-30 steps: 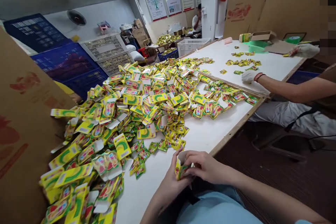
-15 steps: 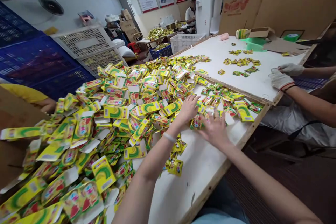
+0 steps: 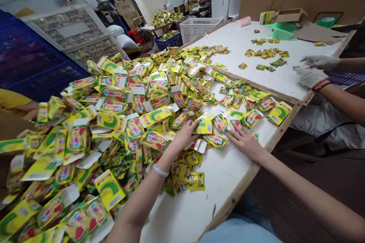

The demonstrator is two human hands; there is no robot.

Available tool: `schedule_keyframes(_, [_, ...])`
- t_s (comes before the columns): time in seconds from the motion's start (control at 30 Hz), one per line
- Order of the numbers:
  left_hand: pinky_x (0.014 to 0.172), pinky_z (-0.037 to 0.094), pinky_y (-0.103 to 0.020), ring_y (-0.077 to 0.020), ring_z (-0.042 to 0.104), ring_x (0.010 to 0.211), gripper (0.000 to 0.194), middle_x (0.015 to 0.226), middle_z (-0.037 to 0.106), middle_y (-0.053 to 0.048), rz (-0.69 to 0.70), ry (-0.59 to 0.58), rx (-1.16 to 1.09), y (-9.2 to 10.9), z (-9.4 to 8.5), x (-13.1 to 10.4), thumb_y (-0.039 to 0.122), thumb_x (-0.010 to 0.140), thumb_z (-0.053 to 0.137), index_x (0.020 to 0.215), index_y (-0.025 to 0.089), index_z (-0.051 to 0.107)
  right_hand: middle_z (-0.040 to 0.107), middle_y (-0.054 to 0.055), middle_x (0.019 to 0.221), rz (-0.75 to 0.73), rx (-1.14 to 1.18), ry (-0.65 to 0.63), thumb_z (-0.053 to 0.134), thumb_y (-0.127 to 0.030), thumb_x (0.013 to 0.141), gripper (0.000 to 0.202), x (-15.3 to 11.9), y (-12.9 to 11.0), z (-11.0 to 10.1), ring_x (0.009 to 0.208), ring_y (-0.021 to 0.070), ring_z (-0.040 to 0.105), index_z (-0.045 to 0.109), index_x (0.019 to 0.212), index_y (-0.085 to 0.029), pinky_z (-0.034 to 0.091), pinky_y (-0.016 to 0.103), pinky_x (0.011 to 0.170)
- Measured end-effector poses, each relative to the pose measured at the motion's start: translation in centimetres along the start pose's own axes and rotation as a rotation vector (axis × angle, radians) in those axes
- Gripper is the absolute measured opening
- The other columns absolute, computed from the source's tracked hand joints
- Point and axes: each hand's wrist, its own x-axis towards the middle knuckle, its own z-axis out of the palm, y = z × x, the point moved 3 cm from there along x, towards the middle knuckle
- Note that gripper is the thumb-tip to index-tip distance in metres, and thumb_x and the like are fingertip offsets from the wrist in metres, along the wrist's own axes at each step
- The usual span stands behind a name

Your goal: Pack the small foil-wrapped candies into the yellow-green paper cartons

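My left hand (image 3: 186,135) is at the right side of a large pile of yellow and green boxes (image 3: 111,121). Its thumb and fingers close on a yellow box (image 3: 204,123). My right hand (image 3: 245,142) rests with fingers spread, its tips touching small boxes (image 3: 234,122) on the white table (image 3: 216,174). Between the two hands lie a few boxes and packets. Yellow sachets (image 3: 196,181) lie just below my left hand.
A co-worker's gloved hands (image 3: 313,74) are over the adjoining white table (image 3: 268,83), where small sachets lie. Wooden strips edge both tables. Stacked crates (image 3: 71,26) stand at the left, beside a yellow sleeve (image 3: 14,100).
My left hand has moved left and down and now grips a box. My right hand has moved right, onto small boxes. The camera view has tilted down.
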Motion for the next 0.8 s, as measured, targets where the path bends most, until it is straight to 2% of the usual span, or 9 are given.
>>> schedule_keyframes(0.13, [0.101, 0.045, -0.044, -0.0323, 0.049, 0.124, 0.068, 0.127, 0.055, -0.013, 0.042, -0.018, 0.089, 0.1, -0.6, -3.2, 0.025, 0.089, 0.061, 0.152, 0.025, 0.035, 0.064, 0.017, 0.134, 0.058, 0.032, -0.004, 0.044, -0.005, 0.094, 0.042, -0.3, 2.0, 0.2, 0.138, 0.033, 0.048, 0.068, 0.126, -0.017, 0.046, 0.053, 0.108])
schedule_keyframes(0.27, [0.101, 0.046, -0.044, -0.0319, 0.054, 0.119, 0.066, 0.125, 0.058, -0.012, 0.058, -0.053, 0.072, 0.2, -0.8, -6.3, 0.021, 0.088, 0.059, 0.151, 0.026, 0.038, 0.064, 0.015, 0.134, 0.175, 0.112, 0.016, 0.038, -0.008, 0.094, 0.046, -0.2, 3.5, -0.1, 0.137, 0.0289, 0.05, 0.064, 0.131, -0.018, 0.048, 0.047, 0.108])
schedule_keyframes(0.4, [0.099, 0.047, -0.045, -0.0329, 0.06, 0.116, 0.065, 0.124, 0.062, -0.014, 0.048, -0.073, -0.006, -0.3, -0.8, -8.7, 0.03, 0.09, 0.06, 0.15, 0.02, 0.038, 0.062, 0.014, 0.136, 0.37, 0.143, 0.157, 0.035, -0.014, 0.093, 0.053, 1.0, 5.8, -1.7, 0.137, 0.0286, 0.05, 0.052, 0.144, -0.019, 0.043, 0.049, 0.111])
schedule_keyframes(0.5, [0.102, 0.047, -0.046, -0.0323, 0.059, 0.12, 0.06, 0.133, 0.06, -0.016, 0.023, -0.058, -0.112, -0.5, -1.2, -9.7, 0.038, 0.093, 0.056, 0.147, 0.019, 0.041, 0.057, 0.019, 0.14, 0.535, 0.055, 0.188, 0.038, -0.021, 0.095, 0.056, 2.6, 8.7, -2.4, 0.142, 0.0355, 0.04, 0.041, 0.15, -0.014, 0.033, 0.058, 0.114])
schedule_keyframes(0.57, [0.104, 0.046, -0.045, -0.0306, 0.059, 0.123, 0.054, 0.14, 0.058, -0.016, -0.015, -0.045, -0.221, -0.4, -2.0, -10.1, 0.04, 0.095, 0.051, 0.145, 0.02, 0.045, 0.054, 0.023, 0.141, 0.565, -0.008, 0.102, 0.043, -0.027, 0.095, 0.057, 3.9, 10.0, -2.1, 0.142, 0.0405, 0.036, 0.039, 0.149, -0.01, 0.025, 0.065, 0.113])
schedule_keyframes(0.63, [0.102, 0.047, -0.042, -0.0294, 0.06, 0.12, 0.049, 0.137, 0.061, -0.014, -0.072, -0.005, -0.338, 0.1, -3.2, -10.4, 0.042, 0.096, 0.048, 0.139, 0.02, 0.053, 0.056, 0.024, 0.138, 0.508, -0.027, -0.051, 0.05, -0.033, 0.094, 0.057, 5.2, 10.0, -1.1, 0.138, 0.0408, 0.041, 0.042, 0.146, -0.009, 0.022, 0.066, 0.113])
schedule_keyframes(0.7, [0.095, 0.05, -0.038, -0.0283, 0.065, 0.109, 0.046, 0.123, 0.07, -0.012, -0.141, 0.058, -0.443, 0.7, -4.3, -10.7, 0.047, 0.095, 0.049, 0.13, 0.02, 0.061, 0.061, 0.023, 0.13, 0.431, -0.005, -0.171, 0.055, -0.035, 0.092, 0.054, 6.2, 9.2, -0.2, 0.128, 0.038, 0.05, 0.048, 0.139, -0.01, 0.025, 0.062, 0.112])
schedule_keyframes(0.8, [0.077, 0.052, -0.032, -0.0235, 0.067, 0.084, 0.046, 0.097, 0.075, -0.007, -0.255, 0.151, -0.547, 1.3, -5.3, -11.5, 0.051, 0.092, 0.054, 0.122, 0.018, 0.068, 0.065, 0.025, 0.12, 0.401, 0.03, -0.195, 0.06, -0.034, 0.089, 0.046, 7.1, 8.4, 0.2, 0.118, 0.039, 0.056, 0.056, 0.127, -0.01, 0.03, 0.063, 0.107])
